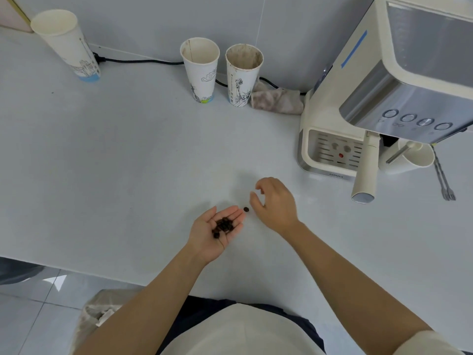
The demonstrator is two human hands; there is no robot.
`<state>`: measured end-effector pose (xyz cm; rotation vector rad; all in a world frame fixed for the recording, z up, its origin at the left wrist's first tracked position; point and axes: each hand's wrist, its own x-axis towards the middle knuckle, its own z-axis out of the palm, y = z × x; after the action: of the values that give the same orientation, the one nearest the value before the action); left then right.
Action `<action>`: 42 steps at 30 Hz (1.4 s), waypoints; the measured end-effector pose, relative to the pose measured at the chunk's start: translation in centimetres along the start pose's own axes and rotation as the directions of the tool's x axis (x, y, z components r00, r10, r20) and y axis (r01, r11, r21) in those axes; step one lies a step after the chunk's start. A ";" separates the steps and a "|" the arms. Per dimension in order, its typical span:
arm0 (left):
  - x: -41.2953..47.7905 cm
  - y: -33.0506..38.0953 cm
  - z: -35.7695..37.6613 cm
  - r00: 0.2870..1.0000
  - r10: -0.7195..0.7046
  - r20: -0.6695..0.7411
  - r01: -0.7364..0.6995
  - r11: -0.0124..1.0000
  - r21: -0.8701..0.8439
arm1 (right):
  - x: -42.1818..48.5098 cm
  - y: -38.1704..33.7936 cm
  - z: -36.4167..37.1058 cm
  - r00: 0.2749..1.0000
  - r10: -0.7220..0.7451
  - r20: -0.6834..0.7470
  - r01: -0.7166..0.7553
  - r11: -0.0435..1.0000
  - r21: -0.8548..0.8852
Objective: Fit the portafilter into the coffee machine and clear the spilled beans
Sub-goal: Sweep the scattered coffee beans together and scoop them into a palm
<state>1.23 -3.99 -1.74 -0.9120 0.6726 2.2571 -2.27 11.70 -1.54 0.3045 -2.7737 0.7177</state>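
Your left hand (217, 230) lies palm up just above the counter (115, 162), its grip open and cupping a small pile of beans (223, 226). Your right hand (275, 203) hovers beside it, grip open, fingers curled and empty. One loose bean (246, 209) sits on the counter between them. Tilt the cupped palm and the pile could spill again. The portafilter (366, 170) is seated in the coffee machine (371, 98); its handle's long axis points toward you, out over the counter.
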 end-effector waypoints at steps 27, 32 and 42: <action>-0.4 0.9 -2.0 0.996 0.007 -0.085 -0.005 1.000 0.025 | -1.0 1.4 4.5 0.983 -0.123 0.133 0.160 0.934 -0.320; -0.5 1.0 -2.0 0.996 0.005 -0.092 -0.003 1.000 0.025 | -0.5 1.6 4.3 0.950 -0.264 0.168 0.297 0.931 -0.212; -0.3 1.0 -1.5 0.995 0.006 -0.096 -0.002 0.999 0.035 | -1.4 3.5 3.0 0.911 -0.302 0.280 0.319 0.948 -0.017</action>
<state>1.37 -5.78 -2.22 -1.0084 0.7550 2.2093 -2.49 13.39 -6.08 0.8717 -2.8893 0.5413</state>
